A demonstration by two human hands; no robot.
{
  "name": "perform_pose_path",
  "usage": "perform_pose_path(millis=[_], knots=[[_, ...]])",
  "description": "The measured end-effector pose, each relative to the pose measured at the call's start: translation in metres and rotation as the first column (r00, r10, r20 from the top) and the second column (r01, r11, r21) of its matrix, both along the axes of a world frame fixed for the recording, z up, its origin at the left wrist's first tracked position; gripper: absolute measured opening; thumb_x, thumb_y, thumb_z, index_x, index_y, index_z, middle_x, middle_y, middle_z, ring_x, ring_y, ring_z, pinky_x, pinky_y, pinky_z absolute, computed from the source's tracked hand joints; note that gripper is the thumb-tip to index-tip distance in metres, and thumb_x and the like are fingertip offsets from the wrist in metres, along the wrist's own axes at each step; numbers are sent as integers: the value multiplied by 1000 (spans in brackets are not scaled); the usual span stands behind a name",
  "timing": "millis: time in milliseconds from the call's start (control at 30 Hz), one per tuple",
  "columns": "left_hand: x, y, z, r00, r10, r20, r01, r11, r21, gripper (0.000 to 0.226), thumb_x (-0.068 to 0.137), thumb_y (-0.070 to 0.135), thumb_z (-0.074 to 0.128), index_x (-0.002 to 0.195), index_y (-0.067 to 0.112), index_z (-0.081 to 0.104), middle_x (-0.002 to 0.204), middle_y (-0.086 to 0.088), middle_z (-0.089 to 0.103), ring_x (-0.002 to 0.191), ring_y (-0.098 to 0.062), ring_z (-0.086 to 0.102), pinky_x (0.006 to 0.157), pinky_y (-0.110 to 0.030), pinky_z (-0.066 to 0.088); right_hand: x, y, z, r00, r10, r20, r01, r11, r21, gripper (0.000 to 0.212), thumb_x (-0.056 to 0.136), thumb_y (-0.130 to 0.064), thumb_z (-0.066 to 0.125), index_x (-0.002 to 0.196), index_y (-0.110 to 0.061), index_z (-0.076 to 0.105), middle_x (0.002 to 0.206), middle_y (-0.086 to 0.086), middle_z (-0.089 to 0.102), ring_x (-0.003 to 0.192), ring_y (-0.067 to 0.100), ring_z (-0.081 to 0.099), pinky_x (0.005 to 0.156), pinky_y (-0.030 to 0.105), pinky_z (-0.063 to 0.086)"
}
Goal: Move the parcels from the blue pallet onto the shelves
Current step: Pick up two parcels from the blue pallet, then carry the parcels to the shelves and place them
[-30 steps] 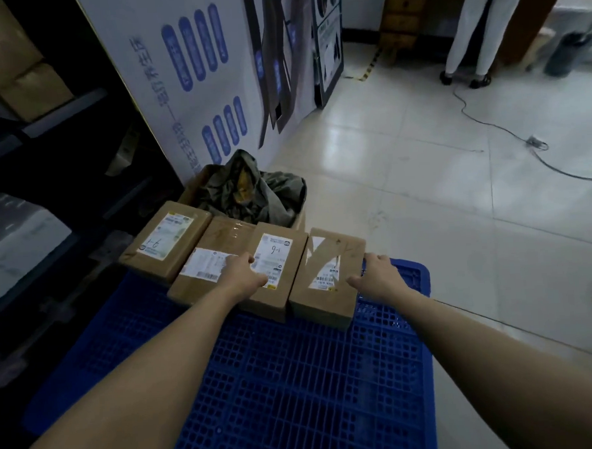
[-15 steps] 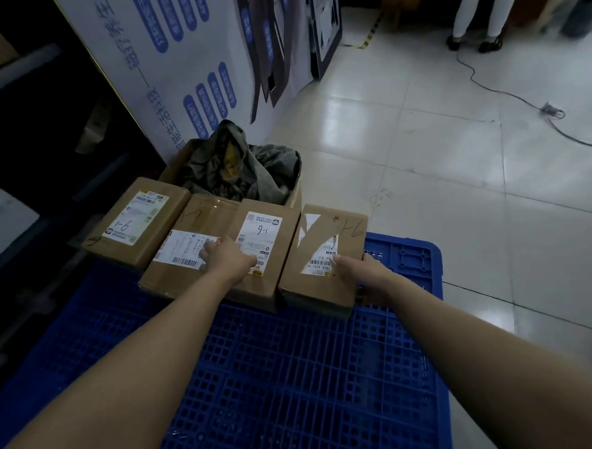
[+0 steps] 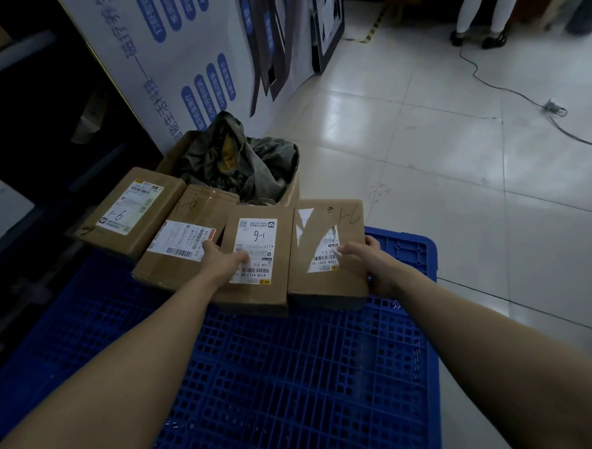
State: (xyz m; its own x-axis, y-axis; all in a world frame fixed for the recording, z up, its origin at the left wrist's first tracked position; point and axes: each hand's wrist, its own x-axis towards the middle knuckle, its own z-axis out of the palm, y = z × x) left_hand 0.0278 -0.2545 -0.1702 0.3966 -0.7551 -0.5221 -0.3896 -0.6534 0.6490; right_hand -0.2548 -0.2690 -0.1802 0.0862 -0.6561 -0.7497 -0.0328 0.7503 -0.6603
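Several brown cardboard parcels lie in a row at the far end of the blue pallet (image 3: 296, 378). My left hand (image 3: 222, 260) grips the left edge of the parcel marked 1-6 (image 3: 282, 225), thumb on its white label, fingers in the gap beside the neighbouring parcel (image 3: 198, 212). My right hand (image 3: 368, 265) holds the right edge of the rightmost parcel (image 3: 325, 284), the one with a torn label, thumb on top. These two parcels touch side by side. Another parcel (image 3: 132, 205) lies at the far left.
Dark shelves (image 3: 21, 50) rise at the left. Behind the parcels stands an open carton with grey cloth (image 3: 243, 158), against a white printed board (image 3: 176, 59). At the right is tiled floor with a cable (image 3: 552, 108); a person's legs (image 3: 482, 8) stand far back.
My right hand slid from the rightmost parcel's far side towards its near right corner and closed round the edge. My left hand stayed at the middle seam. The view came closer.
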Motion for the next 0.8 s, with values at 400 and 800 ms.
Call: perform_pose_path(millis=[400, 800], knots=[[-4, 28, 95, 976, 98, -193, -136, 972, -194, 55, 77, 22, 67, 123, 9, 40, 111, -7, 58, 90, -21, 60, 68, -33, 50, -7, 22, 111, 997, -26, 77, 45, 968, -245, 68, 85, -26, 67, 136, -41, 25, 117, 10, 57, 105, 36, 61, 89, 60, 51], [49, 106, 287, 774, 15, -633, -242, 931, -275, 48, 77, 20, 72, 116, 28, 46, 100, -7, 74, 90, -29, 71, 73, -44, 58, 29, 59, 304, 979, 86, 185, 1, 904, -429, 71, 84, -21, 69, 138, -39, 27, 114, 12, 65, 96, 35, 68, 85, 57, 54]])
